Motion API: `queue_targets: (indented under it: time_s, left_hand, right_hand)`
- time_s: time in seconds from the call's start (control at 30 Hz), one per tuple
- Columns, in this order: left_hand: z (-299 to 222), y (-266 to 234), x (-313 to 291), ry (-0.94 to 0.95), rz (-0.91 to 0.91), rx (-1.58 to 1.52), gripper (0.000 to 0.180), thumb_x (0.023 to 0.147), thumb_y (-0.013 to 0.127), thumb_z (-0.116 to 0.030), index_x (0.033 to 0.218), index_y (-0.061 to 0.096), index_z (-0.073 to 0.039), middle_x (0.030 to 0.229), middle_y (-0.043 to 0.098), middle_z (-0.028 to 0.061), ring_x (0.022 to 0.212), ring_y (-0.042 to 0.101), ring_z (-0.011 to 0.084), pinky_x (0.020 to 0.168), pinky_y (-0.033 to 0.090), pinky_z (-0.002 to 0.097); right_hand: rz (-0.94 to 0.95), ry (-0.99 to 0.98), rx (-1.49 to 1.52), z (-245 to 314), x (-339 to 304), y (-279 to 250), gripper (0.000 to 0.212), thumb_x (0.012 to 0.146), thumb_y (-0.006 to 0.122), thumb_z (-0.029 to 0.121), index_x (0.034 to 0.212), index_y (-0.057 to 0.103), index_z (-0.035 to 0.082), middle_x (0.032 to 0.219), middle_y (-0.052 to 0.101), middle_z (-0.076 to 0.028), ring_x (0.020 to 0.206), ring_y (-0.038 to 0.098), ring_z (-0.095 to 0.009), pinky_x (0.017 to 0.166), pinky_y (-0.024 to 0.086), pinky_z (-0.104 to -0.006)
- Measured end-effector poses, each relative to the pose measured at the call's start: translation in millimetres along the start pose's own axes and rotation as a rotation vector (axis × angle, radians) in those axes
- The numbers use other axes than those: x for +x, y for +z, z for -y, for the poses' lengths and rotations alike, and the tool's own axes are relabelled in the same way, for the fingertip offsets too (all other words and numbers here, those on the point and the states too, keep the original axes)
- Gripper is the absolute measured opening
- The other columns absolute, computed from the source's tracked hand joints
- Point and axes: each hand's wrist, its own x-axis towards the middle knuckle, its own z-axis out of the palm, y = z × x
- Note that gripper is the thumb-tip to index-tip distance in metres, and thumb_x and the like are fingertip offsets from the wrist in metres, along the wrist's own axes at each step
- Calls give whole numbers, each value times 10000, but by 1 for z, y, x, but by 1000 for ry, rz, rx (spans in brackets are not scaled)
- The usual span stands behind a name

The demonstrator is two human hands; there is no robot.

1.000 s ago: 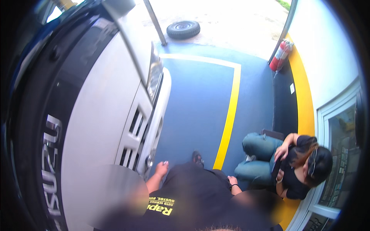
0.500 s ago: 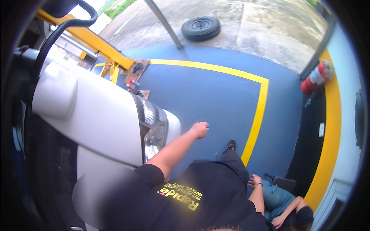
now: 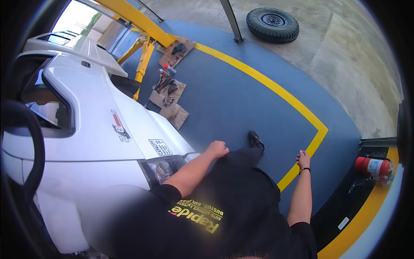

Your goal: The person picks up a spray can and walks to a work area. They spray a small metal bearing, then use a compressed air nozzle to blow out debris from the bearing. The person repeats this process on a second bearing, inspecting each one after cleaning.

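Note:
My left hand (image 3: 218,149) is closed in front of my body, just right of the white vehicle's headlight (image 3: 160,171). A tiny dark spot shows at its fingers, too small to name. My right hand (image 3: 303,159) hangs out to the right above the yellow floor line (image 3: 318,137), a dark band at its wrist. Its fingers are curled in, and whatever may be inside them is hidden. Neither hand touches the white vehicle (image 3: 86,144), which stands along my left side. My shoe (image 3: 255,139) is on the blue floor (image 3: 224,103).
Cardboard pieces (image 3: 177,115) with tools and spray cans (image 3: 169,69) lie beside a yellow lift post (image 3: 144,64). Beyond a grey pole (image 3: 231,19), a wheel with its tyre (image 3: 272,25) lies on concrete. A red fire extinguisher (image 3: 373,166) is by the right wall.
My view has turned and moved forward along the vehicle. My right arm has swung out ahead, and my left hand is closer to my body. The seated person at right has left the view.

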Motion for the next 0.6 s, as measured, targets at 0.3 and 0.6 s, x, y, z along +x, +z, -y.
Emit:
queue_targets:
  time_s: [0.3, 0.6]
  left_hand:
    - [18, -207, 205, -43, -34, -157, 455, 842, 632, -414, 882, 695, 35, 970, 687, 265, 946, 657, 430, 829, 527, 482]
    - [113, -238, 277, -447, 223, -583, 441, 895, 679, -440, 849, 691, -1, 805, 706, 123, 761, 701, 237, 741, 538, 379]
  right_hand:
    - [116, 263, -272, 50, 139, 8, 363, 1013, 526, 338, 1280, 591, 100, 927, 663, -56, 632, 617, -165, 519, 457, -314]
    - [197, 813, -749, 229, 230, 9, 333, 997, 508, 296, 1216, 614, 68, 995, 706, -163, 784, 715, -324, 603, 542, -504]
